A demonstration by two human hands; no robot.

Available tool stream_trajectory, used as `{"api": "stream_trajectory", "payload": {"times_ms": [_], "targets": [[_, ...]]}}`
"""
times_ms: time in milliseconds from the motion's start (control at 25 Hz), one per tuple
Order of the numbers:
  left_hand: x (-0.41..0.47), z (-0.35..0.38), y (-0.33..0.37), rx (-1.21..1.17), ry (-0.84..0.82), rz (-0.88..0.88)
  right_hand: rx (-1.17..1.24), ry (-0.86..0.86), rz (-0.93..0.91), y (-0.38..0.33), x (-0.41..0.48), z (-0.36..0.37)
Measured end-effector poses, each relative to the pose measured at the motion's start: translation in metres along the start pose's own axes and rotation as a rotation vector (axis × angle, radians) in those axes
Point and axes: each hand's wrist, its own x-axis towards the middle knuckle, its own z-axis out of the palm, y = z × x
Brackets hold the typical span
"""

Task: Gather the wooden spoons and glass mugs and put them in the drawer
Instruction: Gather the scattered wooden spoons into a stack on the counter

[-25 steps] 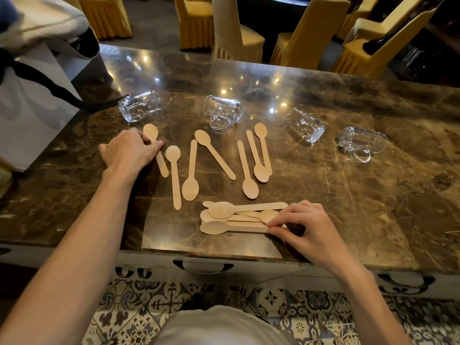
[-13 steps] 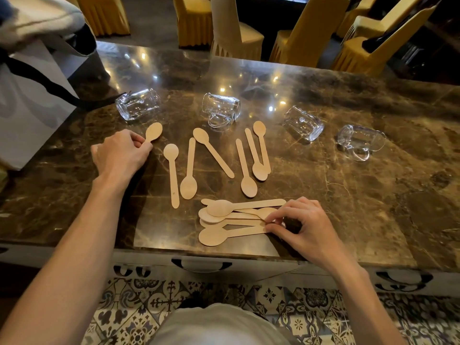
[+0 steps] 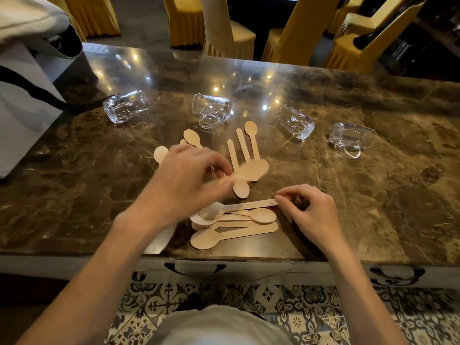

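My left hand (image 3: 185,181) is blurred with motion and pinches a wooden spoon (image 3: 254,169), carried above the table toward the pile. A pile of wooden spoons (image 3: 234,220) lies near the table's front edge, and my right hand (image 3: 312,215) pinches the handle end of its top spoon. Several loose spoons (image 3: 245,148) lie behind my hands, some hidden under the left hand. Several glass mugs lie on their sides in a row: far left mug (image 3: 125,105), middle mug (image 3: 211,110), right mug (image 3: 295,122), far right mug (image 3: 352,136). The closed drawer front (image 3: 249,271) sits below the table edge.
A white bag with a black strap (image 3: 22,103) stands on the marble table (image 3: 373,207) at the left. Yellow-covered chairs (image 3: 227,33) line the far side. Patterned floor tiles (image 3: 161,302) show below.
My left hand has picked a spoon up from the far left and swung right with it toward the pile. My right hand shifted from the pile's lower spoons to the top spoon's handle.
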Motion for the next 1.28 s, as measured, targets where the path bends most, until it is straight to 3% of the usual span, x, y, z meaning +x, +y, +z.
{"api": "stream_trajectory", "payload": {"times_ms": [280, 800, 920, 1280], "targets": [[-0.018, 0.053, 0.014, 0.103, -0.222, 0.123, -0.009, 0.064, 0.209, 0.006, 0.056, 0.006], [-0.023, 0.072, 0.009, 0.168, -0.256, 0.083, -0.314, -0.093, 0.273, -0.018, 0.137, 0.047], [-0.024, 0.075, 0.008, 0.161, -0.262, 0.073, -0.371, -0.133, 0.367, -0.023, 0.146, 0.049], [-0.025, 0.073, 0.005, 0.082, -0.223, 0.064, -0.134, -0.1, 0.423, -0.013, 0.145, 0.034]]}}
